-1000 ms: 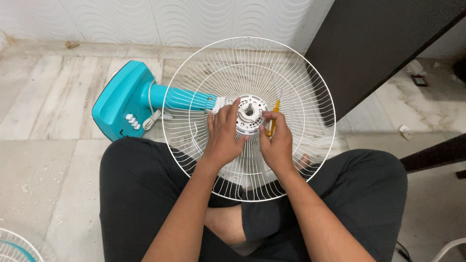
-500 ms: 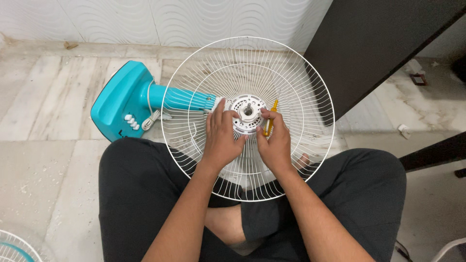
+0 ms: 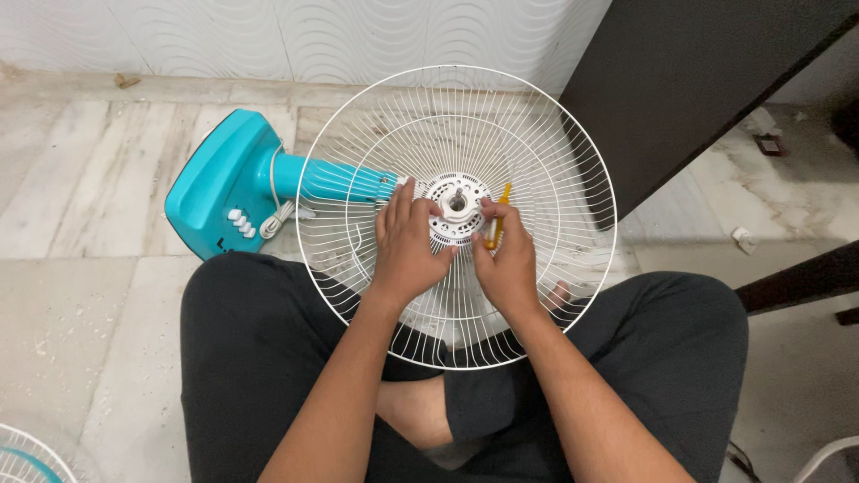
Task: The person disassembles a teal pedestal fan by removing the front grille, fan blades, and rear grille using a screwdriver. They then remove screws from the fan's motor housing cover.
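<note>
A teal table fan (image 3: 234, 183) lies on the floor with its white wire rear guard (image 3: 537, 116) facing up over my lap. At the guard's centre is a white round hub (image 3: 457, 206) with a metal shaft. My left hand (image 3: 407, 246) rests on the guard with its fingers on the hub's left side. My right hand (image 3: 508, 259) holds a small yellow-handled screwdriver (image 3: 497, 215) upright beside the hub's right side, its fingers also touching the hub.
I sit cross-legged in black trousers on a pale tiled floor (image 3: 80, 206). A dark furniture panel (image 3: 680, 80) stands at the right, a white patterned wall (image 3: 268, 36) behind. Another white wire guard (image 3: 22, 456) shows at the lower left corner.
My left thumb and fingers have slid slightly down the hub's left side. The right hand and screwdriver have barely shifted. The fan stays put.
</note>
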